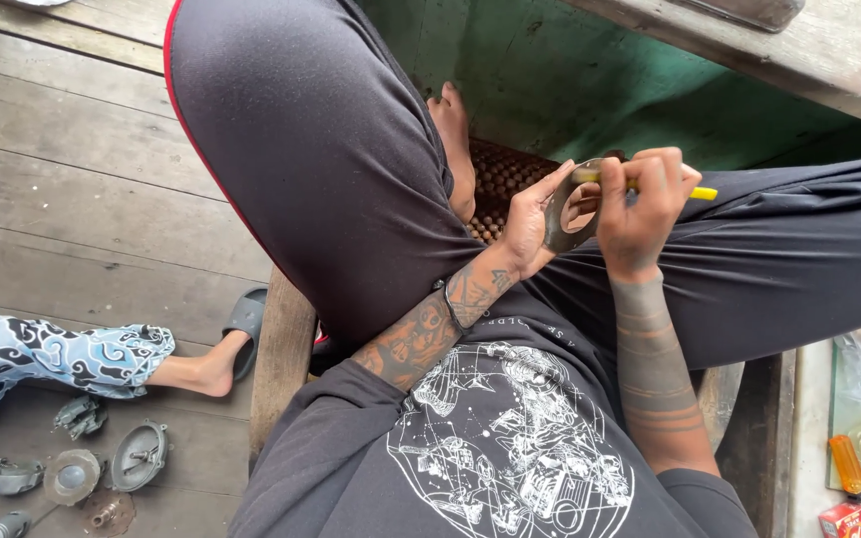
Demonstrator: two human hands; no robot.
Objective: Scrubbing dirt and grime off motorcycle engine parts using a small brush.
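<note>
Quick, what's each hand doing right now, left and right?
Left hand: closed on a flat metal ring-shaped plate, gripping its edge.
Right hand: closed around a yellow-handled tool, its tip at the plate.

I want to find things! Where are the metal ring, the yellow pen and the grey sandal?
metal ring point(557, 221), head view, left rim.
yellow pen point(705, 193), head view, tip end.
grey sandal point(247, 317), head view, strap.

I'm seeing a grey metal ring point(562, 211) against the left hand point(528, 221), and a yellow tool point(702, 193) showing from the right hand point(642, 207). Dark banded tattoos are circling both forearms. The trousers point(331, 149) are looking charcoal with a red stripe, the shirt point(510, 448) dark with a white line print. Another person's trousers point(42, 354) are showing blue-and-white swirls.
</note>
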